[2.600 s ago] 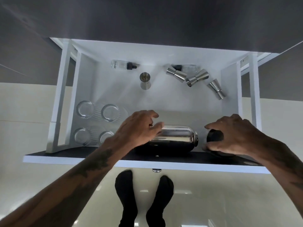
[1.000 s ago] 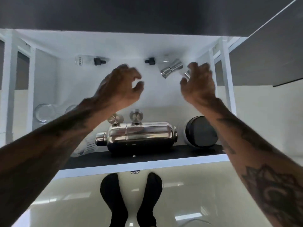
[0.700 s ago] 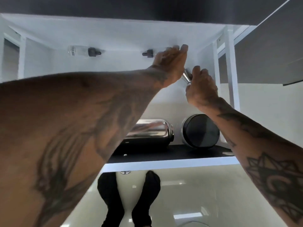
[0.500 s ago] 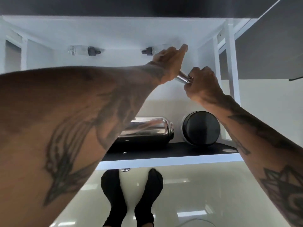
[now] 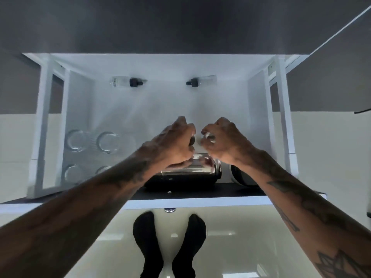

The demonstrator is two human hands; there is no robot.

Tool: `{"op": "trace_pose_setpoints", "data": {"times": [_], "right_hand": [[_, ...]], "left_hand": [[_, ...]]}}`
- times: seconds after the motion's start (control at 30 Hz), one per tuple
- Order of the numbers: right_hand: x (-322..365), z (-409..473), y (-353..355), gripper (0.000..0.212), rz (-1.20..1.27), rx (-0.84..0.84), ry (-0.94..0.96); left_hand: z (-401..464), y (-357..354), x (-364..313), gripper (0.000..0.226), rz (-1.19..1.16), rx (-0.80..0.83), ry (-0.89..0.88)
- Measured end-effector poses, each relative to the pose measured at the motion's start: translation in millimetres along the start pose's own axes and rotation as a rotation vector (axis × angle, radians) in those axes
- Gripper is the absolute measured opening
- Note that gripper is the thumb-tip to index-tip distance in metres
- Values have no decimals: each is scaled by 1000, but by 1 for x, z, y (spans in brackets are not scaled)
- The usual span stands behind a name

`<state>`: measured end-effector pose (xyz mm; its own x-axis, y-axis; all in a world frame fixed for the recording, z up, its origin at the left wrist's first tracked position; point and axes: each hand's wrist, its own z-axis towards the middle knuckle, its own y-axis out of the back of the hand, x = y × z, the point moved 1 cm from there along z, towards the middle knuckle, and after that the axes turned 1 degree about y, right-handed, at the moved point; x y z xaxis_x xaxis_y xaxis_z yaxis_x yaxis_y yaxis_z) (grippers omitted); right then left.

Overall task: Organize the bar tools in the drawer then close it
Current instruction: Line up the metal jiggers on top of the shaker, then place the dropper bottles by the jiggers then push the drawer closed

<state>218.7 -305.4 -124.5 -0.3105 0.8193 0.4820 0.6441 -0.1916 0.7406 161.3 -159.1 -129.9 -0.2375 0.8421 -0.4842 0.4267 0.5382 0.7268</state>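
Presently the fingers [image 5: 206, 131] of the right hand [image 5: 222, 141] are curled around a small shiny steel jigger [image 5: 209, 137], of which only a glint shows. The left hand [image 5: 174, 143] is likewise curled, something dark showing at its fingers; what it holds cannot be told. Both hands hover together above the polished steel cocktail shaker [image 5: 192, 169], which lies on its side against the front of the white open drawer [image 5: 259, 109], with a dark round container [image 5: 241, 177] just beside it to the right. Clear ribbed glasses [image 5: 90, 140] stand at the left, and two clear dropper bottles [image 5: 125, 82] lie along the back wall. The step in hand seems to be gathering the jiggers forward; next they likely want setting upright behind the shaker, then the drawer pushed shut.
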Motion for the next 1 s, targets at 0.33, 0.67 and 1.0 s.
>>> {"op": "trace_pose_setpoints", "data": {"times": [0.33, 0.67, 1.0], "right_hand": [[9, -6, 0, 39, -104, 83, 19], [6, 94, 35, 52, -355, -245, 29], [-2, 106, 7, 44, -418, -266, -33]], "left_hand": [[-6, 9, 1, 45, 21, -37, -67], [45, 107, 119, 44, 329, -365, 210], [51, 85, 145, 37, 255, -284, 164]]}}
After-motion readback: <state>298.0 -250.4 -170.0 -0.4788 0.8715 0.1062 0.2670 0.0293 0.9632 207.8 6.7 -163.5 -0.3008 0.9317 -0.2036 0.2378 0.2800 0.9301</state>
